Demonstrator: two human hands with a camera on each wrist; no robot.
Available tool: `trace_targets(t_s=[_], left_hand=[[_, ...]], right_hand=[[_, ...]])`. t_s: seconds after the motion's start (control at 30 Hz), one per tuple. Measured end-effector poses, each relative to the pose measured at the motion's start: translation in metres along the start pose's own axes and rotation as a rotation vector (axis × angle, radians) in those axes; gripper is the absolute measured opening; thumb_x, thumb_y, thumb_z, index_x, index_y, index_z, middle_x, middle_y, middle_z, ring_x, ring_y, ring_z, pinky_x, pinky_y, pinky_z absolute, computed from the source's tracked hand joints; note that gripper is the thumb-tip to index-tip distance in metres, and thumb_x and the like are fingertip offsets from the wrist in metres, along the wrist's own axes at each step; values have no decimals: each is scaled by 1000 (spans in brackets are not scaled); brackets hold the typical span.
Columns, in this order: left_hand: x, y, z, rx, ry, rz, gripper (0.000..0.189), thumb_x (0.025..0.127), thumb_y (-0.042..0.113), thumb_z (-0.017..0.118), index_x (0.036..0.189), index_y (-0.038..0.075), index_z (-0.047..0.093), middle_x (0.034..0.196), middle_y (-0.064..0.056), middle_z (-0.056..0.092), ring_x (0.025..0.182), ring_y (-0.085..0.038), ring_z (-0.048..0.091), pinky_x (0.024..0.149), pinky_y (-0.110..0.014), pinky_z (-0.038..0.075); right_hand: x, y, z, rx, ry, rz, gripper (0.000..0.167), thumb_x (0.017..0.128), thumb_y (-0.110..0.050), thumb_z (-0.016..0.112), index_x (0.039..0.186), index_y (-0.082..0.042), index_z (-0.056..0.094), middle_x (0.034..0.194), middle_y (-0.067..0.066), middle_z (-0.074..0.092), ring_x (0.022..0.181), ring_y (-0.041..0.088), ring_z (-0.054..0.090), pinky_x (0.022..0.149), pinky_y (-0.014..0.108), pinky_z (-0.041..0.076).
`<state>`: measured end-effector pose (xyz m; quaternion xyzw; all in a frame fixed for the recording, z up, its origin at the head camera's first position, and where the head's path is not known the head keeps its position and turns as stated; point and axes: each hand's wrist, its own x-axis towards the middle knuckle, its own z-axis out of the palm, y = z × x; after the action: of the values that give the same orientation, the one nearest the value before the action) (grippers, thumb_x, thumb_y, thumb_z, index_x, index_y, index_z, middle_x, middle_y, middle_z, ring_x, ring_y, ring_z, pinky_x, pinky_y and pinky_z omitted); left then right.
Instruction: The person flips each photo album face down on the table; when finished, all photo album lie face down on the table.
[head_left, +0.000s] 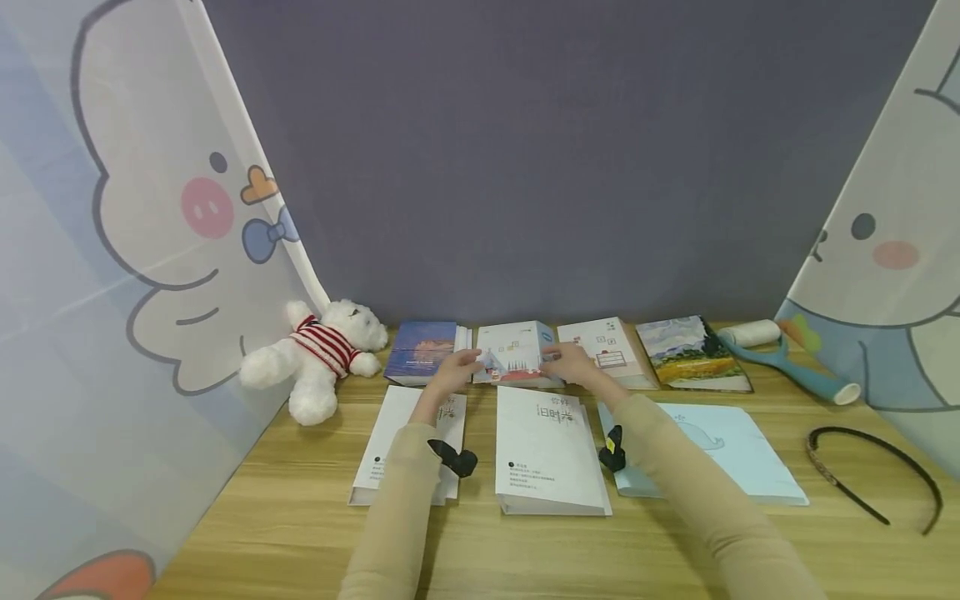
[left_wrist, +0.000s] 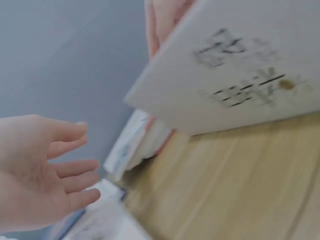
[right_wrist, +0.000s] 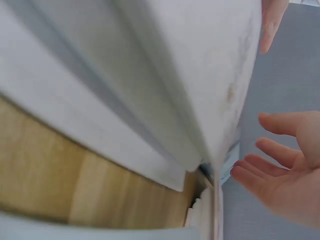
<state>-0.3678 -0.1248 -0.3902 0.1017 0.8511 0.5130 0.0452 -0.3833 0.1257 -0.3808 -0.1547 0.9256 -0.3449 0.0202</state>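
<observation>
My left hand (head_left: 454, 374) reaches to the left side of a white illustrated book (head_left: 517, 337) in the back row; its fingers are loosely extended, and nothing is held in the left wrist view. On that book's right side is my right hand (head_left: 576, 367), fingertips over its blue edge strip; whether they touch cannot be told. In the right wrist view its fingers are spread and relaxed. Between my forearms, nearer me, lies a thick white book (head_left: 543, 458) with dark lettering. Another white book (head_left: 390, 425) lies partly under my left forearm, and a light blue book (head_left: 738, 450) partly under my right.
Along the back lie a dark blue book (head_left: 420, 346), a white book with a red drawing (head_left: 603, 337) and a landscape-painting book (head_left: 693, 354). A white teddy bear (head_left: 326, 350) sits left. Rightward are a white roll (head_left: 752, 333), a blue-handled object (head_left: 802, 375) and a dark headband (head_left: 847, 429).
</observation>
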Motion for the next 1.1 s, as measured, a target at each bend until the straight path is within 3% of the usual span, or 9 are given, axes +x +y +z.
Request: trace_targets(t_s=[0.23,0.53,0.73,0.93,1.1], left_hand=[[-15,8,-37,14,96,67,46,100,19,45,142,2,37,141,-24,43,129,-38,42,105,-51,37],[-33,0,-77,58,187,47,42,100,16,45,138,-2,42,137,-25,46,127,-38,45,105,-49,38],[-40,-15,-95,78,200,-22,43,100,15,44,139,-3,40,139,-27,43,128,-39,42,106,-49,37],[-47,-26,-104,101,165,-109,50,100,23,43,144,-1,33,147,-23,33,135,-38,33,108,-50,33],[-47,-45,-110,95,147,-129,61,99,36,46,148,6,26,149,-25,27,133,-42,32,103,-52,37]], right_hand=[[6,-20,-6,120,51,-53,43,94,-22,57,132,-3,53,137,19,49,128,35,45,102,46,42],[13,-60,-3,114,63,-170,39,93,-19,58,128,-1,55,134,19,52,126,35,47,100,44,44],[23,-75,12,143,18,-182,41,93,-24,58,128,-4,56,135,16,52,128,33,46,102,44,43],[28,-93,28,158,-43,-187,45,93,-26,58,132,-3,53,136,15,51,129,32,45,105,44,40],[34,-108,42,118,-121,-206,47,95,-29,56,134,-4,50,138,15,49,129,31,44,105,43,40]])
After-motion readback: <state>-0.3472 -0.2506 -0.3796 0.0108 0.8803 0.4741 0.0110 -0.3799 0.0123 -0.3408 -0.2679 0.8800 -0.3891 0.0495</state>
